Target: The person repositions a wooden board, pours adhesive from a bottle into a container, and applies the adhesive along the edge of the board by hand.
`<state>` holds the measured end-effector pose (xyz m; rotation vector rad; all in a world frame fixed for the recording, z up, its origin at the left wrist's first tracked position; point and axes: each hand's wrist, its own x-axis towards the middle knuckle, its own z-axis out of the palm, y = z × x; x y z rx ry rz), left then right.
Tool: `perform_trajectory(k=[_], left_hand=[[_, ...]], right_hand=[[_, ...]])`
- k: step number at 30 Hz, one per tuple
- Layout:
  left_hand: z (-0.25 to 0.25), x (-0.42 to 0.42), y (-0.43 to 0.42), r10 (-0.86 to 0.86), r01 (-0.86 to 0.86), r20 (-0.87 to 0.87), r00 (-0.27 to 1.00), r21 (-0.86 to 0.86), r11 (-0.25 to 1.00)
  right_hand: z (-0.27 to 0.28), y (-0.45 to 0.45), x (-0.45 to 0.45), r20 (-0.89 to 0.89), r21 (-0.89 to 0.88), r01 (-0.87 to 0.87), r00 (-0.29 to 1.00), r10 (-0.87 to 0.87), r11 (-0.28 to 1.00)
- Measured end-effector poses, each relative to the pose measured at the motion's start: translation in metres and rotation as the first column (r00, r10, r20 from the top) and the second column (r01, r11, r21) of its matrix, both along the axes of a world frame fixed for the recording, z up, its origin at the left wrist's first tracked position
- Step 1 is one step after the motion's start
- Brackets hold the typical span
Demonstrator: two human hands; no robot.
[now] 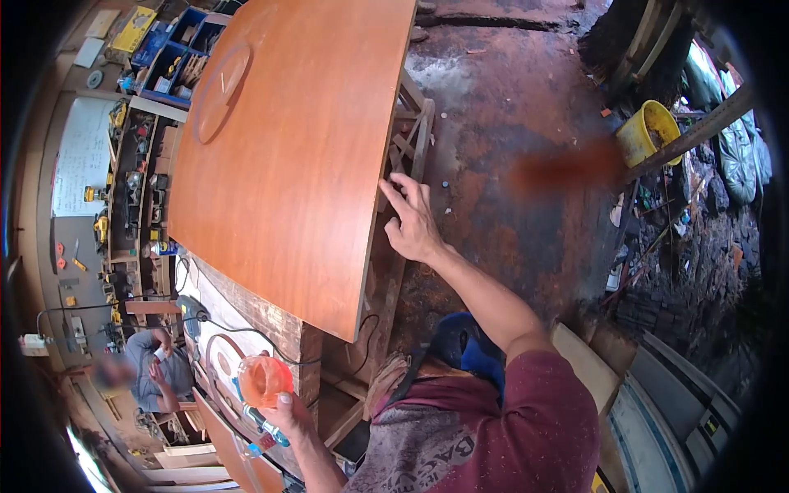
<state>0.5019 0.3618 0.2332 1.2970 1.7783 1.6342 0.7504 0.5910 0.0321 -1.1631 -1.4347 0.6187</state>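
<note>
My left hand point(288, 416) is closed round an orange, see-through plastic cup point(265, 380) at the lower left. Its open mouth faces up, and some stuff clings inside that I cannot make out. My right hand point(412, 220) has its fingers stretched out, the fingertips against the right edge of a large wood-grain panel point(288, 156). Nothing shows between those fingers. The panel rests on a wooden trestle point(417, 135). A coil of edging strip point(223, 94) lies on its far left part.
Close to the cup are a ring-shaped roll point(222, 355), a power tool point(191, 316) and its black cord. Another person point(160, 370) sits at the left. Tool shelves point(136, 189) and blue bins point(168, 66) line that side. A yellow bucket point(648, 134) stands at right.
</note>
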Motion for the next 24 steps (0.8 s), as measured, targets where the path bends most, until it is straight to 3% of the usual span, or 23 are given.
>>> perform_trajectory(k=[8,10,13,18,24], left_hand=[[-0.001,-0.007,-0.010,0.009,-0.008,0.024,1.000,-0.039,0.999],[-0.003,-0.003,-0.009,0.000,0.001,0.021,1.000,-0.039,0.999],[-0.003,0.000,-0.008,-0.018,0.020,0.034,0.999,-0.049,0.999],[-0.002,0.002,-0.001,-0.019,0.019,0.007,1.000,-0.034,0.999],[-0.003,0.002,-0.001,-0.032,0.033,0.016,0.999,-0.058,0.998]], right_hand=[[-0.011,-0.093,-0.021,-0.024,0.035,-0.174,0.984,0.175,0.984],[-0.008,-0.086,-0.017,-0.079,-0.077,-0.129,0.989,0.123,0.989],[-0.002,-0.060,-0.015,0.052,-0.023,-0.036,0.998,0.038,0.999],[-0.003,-0.118,-0.045,0.100,0.013,-0.144,0.985,0.142,0.990],[0.025,-0.088,-0.033,0.156,-0.068,-0.005,0.988,0.016,0.998]])
